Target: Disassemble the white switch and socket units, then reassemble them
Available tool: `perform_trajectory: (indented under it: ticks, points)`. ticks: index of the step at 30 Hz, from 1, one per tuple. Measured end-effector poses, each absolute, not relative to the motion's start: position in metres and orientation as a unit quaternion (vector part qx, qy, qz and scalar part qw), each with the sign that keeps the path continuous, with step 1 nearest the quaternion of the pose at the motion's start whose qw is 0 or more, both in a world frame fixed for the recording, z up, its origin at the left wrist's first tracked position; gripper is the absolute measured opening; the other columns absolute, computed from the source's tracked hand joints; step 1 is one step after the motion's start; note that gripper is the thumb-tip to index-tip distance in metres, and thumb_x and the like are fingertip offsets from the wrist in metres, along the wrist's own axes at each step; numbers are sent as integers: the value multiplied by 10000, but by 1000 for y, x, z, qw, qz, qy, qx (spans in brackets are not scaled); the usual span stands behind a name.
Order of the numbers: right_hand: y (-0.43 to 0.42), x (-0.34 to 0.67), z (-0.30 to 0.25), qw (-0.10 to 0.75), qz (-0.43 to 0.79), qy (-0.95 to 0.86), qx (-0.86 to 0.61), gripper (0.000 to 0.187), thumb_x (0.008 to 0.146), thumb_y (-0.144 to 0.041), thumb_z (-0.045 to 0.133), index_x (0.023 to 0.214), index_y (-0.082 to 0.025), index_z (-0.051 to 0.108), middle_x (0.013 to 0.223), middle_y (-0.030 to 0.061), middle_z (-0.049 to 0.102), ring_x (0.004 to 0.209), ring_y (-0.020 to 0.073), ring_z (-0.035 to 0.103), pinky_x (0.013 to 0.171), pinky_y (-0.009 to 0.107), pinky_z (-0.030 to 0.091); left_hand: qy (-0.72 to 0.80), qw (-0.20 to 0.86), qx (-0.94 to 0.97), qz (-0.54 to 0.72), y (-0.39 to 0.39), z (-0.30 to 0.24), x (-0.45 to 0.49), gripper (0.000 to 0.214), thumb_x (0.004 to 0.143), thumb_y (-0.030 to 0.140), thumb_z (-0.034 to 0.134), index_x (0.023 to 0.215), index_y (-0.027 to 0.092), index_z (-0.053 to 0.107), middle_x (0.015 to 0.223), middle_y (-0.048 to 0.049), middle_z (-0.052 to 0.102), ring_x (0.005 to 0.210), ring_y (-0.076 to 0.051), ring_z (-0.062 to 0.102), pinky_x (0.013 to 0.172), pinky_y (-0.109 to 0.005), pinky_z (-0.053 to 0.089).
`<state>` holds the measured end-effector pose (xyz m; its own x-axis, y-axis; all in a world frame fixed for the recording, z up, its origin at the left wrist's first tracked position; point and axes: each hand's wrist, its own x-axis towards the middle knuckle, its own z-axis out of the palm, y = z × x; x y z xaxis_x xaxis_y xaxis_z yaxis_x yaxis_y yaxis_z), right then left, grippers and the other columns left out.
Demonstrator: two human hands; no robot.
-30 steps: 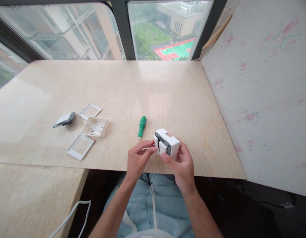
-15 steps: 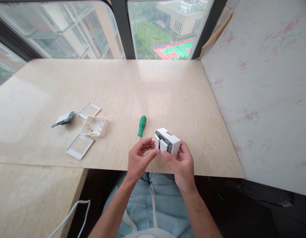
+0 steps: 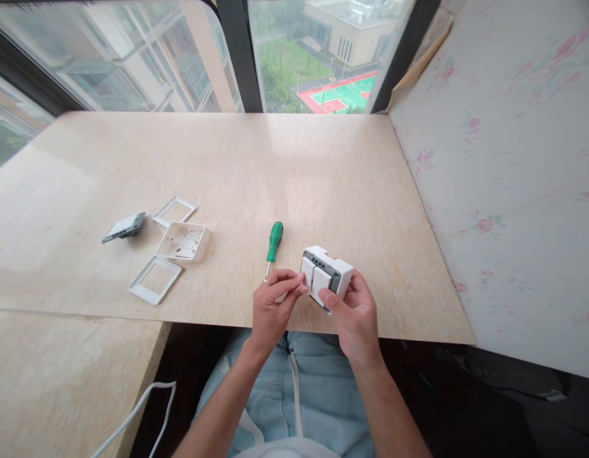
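The fingers of the right hand were clamped on a white switch box, its thumb pressed on the front and the others wrapped around the far side. The box was held tilted above the near edge of the surface, facing the left hand. That hand's thumb and forefinger were bent close together at the box's left edge; whether they gripped it or merely touched it could not be told. One ring circled a left finger.

The held box bore two white rockers side by side, set in a single dark grey plate with a row of small marks along its top, too small to read.

On the left of the surface lay four loose parts: two white frames, one open white box and one switch module. The open box sat between the upper frame and the lower frame, overlapping the upper one's near corner in view. The switch module leaned at a slant to their left.

One green-handled screwdriver lay near the left hand, which covered the end of its shaft. A white cable looped over a second surface, and a floral-papered wall closed off the right side.
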<state>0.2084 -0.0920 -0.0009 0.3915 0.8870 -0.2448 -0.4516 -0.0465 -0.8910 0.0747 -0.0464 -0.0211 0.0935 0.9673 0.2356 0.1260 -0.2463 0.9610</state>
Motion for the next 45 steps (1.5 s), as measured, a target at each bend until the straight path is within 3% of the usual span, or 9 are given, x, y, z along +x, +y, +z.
perform_trajectory:
  ticks: [5, 10, 14, 20, 45]
  points:
    - [-92, 218, 1, 646, 558, -178, -490, 488, 702, -310, 864, 1145, -252, 667, 1152, 49, 760, 1013, 242, 710, 866, 362, 566, 460, 469, 572, 491, -41, -19, 74, 140, 738, 285, 856, 842, 219, 788, 914, -48, 725, 897, -183, 677, 830, -309, 556]
    - [-93, 230, 4, 607, 632, -185, -445, 441, 700, -345, 861, 1100, -251, 701, 1050, 50, 782, 947, 265, 724, 833, 387, 567, 424, 687, 455, 375, -29, -8, 67, 603, 607, 264, 932, 1153, 195, 684, 1149, -104, 715, 1026, -238, 682, 874, -359, 563]
    - [-95, 236, 3, 579, 674, -189, -417, 441, 696, -395, 857, 1093, -265, 716, 1040, 53, 782, 947, 289, 722, 840, 422, 563, 377, 789, 388, 290, -28, 7, 66, 698, 617, 233, 919, 1248, 186, 622, 1031, -89, 748, 907, -225, 712, 744, -307, 577]
    - [-95, 238, 0, 562, 699, -189, -401, 394, 731, -393, 831, 1088, -256, 737, 1023, 61, 783, 953, 288, 716, 839, 419, 562, 373, 798, 377, 285, -31, 15, 69, 575, 576, 181, 916, 1099, 158, 678, 865, -39, 745, 758, -171, 699, 654, -235, 547]
    - [-95, 235, -11, 548, 715, -137, -413, 393, 753, -392, 817, 1092, -222, 715, 1024, 75, 783, 951, 293, 718, 796, 405, 574, 392, 787, 363, 308, -38, 5, 73, 525, 622, 256, 894, 1103, 141, 716, 909, -72, 785, 816, -201, 741, 739, -270, 575]
